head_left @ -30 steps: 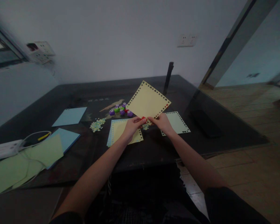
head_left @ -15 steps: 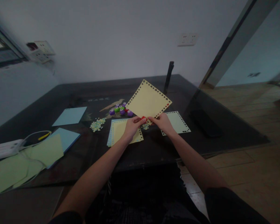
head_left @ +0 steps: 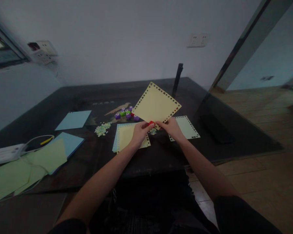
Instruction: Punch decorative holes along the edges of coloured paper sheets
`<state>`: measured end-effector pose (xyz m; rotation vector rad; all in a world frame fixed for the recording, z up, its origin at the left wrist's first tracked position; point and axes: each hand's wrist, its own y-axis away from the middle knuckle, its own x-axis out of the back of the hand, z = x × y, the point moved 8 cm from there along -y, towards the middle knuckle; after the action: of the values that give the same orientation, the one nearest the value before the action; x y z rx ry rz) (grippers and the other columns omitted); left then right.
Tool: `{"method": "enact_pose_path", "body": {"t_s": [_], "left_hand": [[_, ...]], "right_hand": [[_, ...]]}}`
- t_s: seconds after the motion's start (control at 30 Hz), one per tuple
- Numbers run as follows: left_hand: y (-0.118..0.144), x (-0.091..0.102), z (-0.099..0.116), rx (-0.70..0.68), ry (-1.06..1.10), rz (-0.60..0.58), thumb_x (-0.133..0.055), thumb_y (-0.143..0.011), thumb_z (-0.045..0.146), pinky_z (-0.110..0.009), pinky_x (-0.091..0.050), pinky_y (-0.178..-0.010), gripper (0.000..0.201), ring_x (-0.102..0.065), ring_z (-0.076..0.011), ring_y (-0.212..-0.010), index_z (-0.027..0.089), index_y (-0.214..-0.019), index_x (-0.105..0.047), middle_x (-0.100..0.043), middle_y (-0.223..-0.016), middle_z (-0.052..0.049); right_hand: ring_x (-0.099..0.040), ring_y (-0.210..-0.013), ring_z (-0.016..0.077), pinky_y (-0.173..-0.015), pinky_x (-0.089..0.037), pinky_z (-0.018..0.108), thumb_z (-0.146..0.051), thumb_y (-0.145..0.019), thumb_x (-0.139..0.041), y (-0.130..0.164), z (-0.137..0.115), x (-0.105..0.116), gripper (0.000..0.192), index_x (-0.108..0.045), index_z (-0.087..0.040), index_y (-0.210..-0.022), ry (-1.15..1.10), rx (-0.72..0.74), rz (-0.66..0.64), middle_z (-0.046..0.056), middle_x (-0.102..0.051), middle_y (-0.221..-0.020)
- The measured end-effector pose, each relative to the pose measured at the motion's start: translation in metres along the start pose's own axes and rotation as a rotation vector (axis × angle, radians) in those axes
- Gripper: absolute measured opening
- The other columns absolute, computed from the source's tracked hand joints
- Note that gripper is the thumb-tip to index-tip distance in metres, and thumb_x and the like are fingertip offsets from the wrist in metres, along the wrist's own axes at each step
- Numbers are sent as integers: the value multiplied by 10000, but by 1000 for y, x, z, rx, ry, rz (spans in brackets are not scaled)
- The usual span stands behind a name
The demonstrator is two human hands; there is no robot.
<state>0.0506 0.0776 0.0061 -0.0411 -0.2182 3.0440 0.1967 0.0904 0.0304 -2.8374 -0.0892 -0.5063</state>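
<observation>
Between my hands a yellow paper sheet (head_left: 157, 102) is held up at a tilt, one corner toward me, with small shapes punched along its edges. My left hand (head_left: 139, 131) is closed on a small red craft punch (head_left: 151, 123) at the sheet's near edge. My right hand (head_left: 172, 127) pinches the sheet close to its near corner. Below my left hand lies a stack of yellow and blue punched sheets (head_left: 127, 135). Under my right hand is a pale punched sheet (head_left: 187, 127). Paper bits (head_left: 152, 131) show between my hands on the table.
Purple, green and red punches (head_left: 128, 113) sit behind the stack. A heap of paper cut-outs (head_left: 102, 129) lies to their left. Blue sheets (head_left: 73, 120), green paper (head_left: 46, 156) and a white power strip (head_left: 6, 155) with a cable occupy the table's left. A dark flat object (head_left: 216, 128) lies right.
The view has shifted very slightly. Both hands keep their hold on the yellow sheet and the red punch, with hardly any movement.
</observation>
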Motion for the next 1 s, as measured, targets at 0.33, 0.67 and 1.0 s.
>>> {"method": "enact_pose_path", "body": {"t_s": [0.33, 0.67, 1.0], "left_hand": [[-2, 1, -5, 13, 13, 26, -718, -659, 415, -299, -454, -717, 315, -615, -182, -716, 123, -778, -712, -698, -752, -59], [-1, -4, -3, 47, 93, -14, -731, -647, 408, -323, -458, -780, 331, -633, -200, -779, 123, -816, -714, -713, -832, -84], [1, -5, -1, 66, 101, -17, -728, -658, 383, -319, -464, -784, 290, -633, -189, -772, 122, -781, -707, -713, -822, -79]], "right_hand": [[-617, -538, 172, -518, -481, 274, -334, -717, -635, -1, 7, -2, 243, -679, -95, -731, -21, -30, -5, 101, -692, -660], [-613, -521, 170, -507, -473, 264, -297, -716, -641, -2, 10, 0, 214, -678, -92, -767, -1, -54, -6, 97, -699, -668], [-615, -531, 169, -506, -469, 262, -311, -717, -630, -3, 12, -1, 207, -674, -110, -736, -3, -38, -14, 89, -694, -665]]}}
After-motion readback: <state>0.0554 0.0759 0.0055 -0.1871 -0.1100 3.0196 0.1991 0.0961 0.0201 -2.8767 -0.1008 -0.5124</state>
